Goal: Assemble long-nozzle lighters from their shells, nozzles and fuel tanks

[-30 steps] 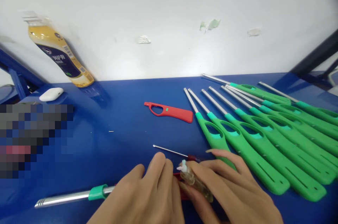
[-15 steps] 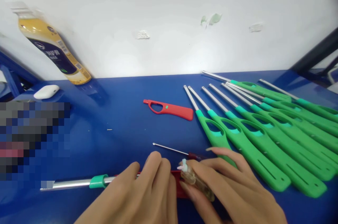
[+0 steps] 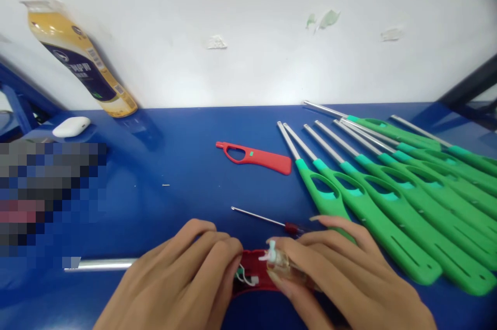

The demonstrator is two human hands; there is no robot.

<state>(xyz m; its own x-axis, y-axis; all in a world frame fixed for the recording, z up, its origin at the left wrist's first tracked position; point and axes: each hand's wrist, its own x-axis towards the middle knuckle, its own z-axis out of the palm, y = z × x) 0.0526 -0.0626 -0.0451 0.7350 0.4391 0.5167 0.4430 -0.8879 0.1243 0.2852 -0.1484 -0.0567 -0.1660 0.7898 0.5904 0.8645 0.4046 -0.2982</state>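
At the bottom centre, my left hand (image 3: 182, 273) is closed, its fingertips pressed on an open red lighter casing (image 3: 258, 257). A metal tube (image 3: 104, 264) sticks out to the left beyond that hand. White wires (image 3: 245, 277) and a small green part show inside the casing. Between the thumb and fingers of my right hand (image 3: 341, 273) is a clear lighter fuel tank (image 3: 287, 269) with a pale valve on its end, held over the right part of the casing. My fingers hide much of the casing. A screwdriver (image 3: 258, 215) lies just beyond both hands.
A red casing half (image 3: 256, 158) lies further back. Several green lighters (image 3: 373, 205) with metal tubes spread across the right. At left are a yellow bottle (image 3: 81, 63), a white earbud case (image 3: 72, 127) and a blurred-out object (image 3: 50, 190). A small screw (image 3: 165, 185) lies mid-table.
My left hand has shifted left along the casing, covering the tube's teal collar and uncovering the wires inside. The fuel tank stays in my right hand, slightly turned. The view has shifted a little.
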